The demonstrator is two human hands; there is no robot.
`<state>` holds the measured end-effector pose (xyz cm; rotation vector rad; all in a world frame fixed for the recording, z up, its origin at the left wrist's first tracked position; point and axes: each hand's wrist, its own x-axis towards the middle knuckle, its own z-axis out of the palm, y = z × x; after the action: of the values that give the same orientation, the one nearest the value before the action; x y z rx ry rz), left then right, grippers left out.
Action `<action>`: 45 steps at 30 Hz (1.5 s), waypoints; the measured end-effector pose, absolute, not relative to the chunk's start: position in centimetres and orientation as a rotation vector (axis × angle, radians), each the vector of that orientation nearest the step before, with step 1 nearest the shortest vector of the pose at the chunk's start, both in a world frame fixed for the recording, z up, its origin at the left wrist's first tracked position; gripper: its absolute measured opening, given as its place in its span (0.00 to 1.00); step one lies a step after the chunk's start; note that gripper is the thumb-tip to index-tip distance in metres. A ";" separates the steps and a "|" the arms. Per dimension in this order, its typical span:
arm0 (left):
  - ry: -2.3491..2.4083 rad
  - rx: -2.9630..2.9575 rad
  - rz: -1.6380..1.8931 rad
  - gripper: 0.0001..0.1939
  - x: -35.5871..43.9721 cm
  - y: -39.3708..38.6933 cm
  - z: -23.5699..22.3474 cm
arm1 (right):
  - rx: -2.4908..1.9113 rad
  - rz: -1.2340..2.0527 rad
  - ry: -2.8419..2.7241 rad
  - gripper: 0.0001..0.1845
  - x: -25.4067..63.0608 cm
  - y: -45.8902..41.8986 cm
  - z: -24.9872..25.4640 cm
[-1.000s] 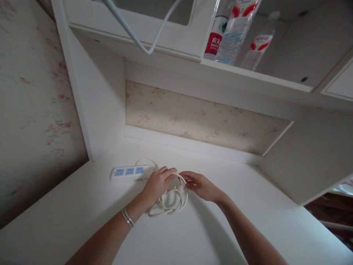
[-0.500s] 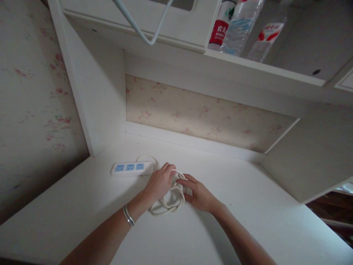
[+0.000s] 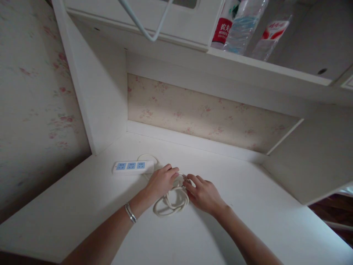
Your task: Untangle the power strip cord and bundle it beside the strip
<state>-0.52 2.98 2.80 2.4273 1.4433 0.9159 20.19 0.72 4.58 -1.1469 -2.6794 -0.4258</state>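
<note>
A white power strip (image 3: 132, 166) with three blue sockets lies on the white desk (image 3: 193, 235). Its cream cord (image 3: 171, 204) is gathered into a loose coil just right of the strip. My left hand (image 3: 161, 182), with a silver bracelet at the wrist, has its fingers curled over the top of the coil. My right hand (image 3: 204, 195) meets it from the right and pinches the cord where the loops come together. Part of the coil is hidden under both hands.
Plastic water bottles (image 3: 242, 25) with red labels stand on the shelf above the desk. A pale cable loop (image 3: 146, 25) hangs down at the top. Floral wallpaper (image 3: 209, 117) backs the desk alcove; a white side panel (image 3: 102, 95) stands at left.
My right hand has slid closer to the left hand and onto the coil, then shifted slightly right. The coil has tightened a little. The power strip has stayed in place.
</note>
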 end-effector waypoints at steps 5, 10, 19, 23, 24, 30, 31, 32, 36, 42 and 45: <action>1.488 2.474 0.823 0.13 -0.4 2.6 3.3 | -1.024 -0.375 -2.731 0.16 20.6 0.5 4.9; 1.591 2.447 0.764 0.14 -0.1 2.6 3.3 | -0.910 -0.121 -2.713 0.20 21.7 0.7 5.0; 1.622 2.293 0.859 0.12 0.4 2.4 2.9 | -1.058 0.606 -2.093 0.18 21.0 -0.3 1.4; 1.587 2.296 0.878 0.13 0.5 2.3 2.6 | -1.069 0.612 -2.044 0.27 20.3 -0.1 0.6; 1.575 2.300 0.882 0.13 0.5 2.3 2.5 | -1.059 0.592 -2.075 0.30 20.2 0.1 0.8; 1.555 2.222 0.896 0.14 0.5 3.1 2.0 | -1.034 0.419 -2.207 0.34 20.7 0.7 1.2; 1.536 2.198 0.905 0.14 0.5 3.3 1.9 | -1.049 0.356 -2.225 0.34 21.1 0.7 1.0; 1.507 2.176 0.914 0.14 0.4 3.5 1.8 | -1.075 0.288 -2.239 0.34 21.5 0.6 0.7; 1.352 2.134 0.919 0.15 0.4 3.9 1.3 | -1.194 0.050 -2.219 0.30 23.0 0.6 -0.3; 1.295 2.132 0.915 0.15 0.6 3.3 1.4 | -1.115 0.148 -2.018 0.22 22.0 0.6 0.0; 1.231 2.156 0.905 0.15 0.6 3.0 1.7 | -1.118 0.323 -1.901 0.20 21.0 0.4 0.4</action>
<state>0.65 2.99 1.73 2.1563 1.2311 0.9055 20.95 0.36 0.41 -1.1182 -1.9006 0.3230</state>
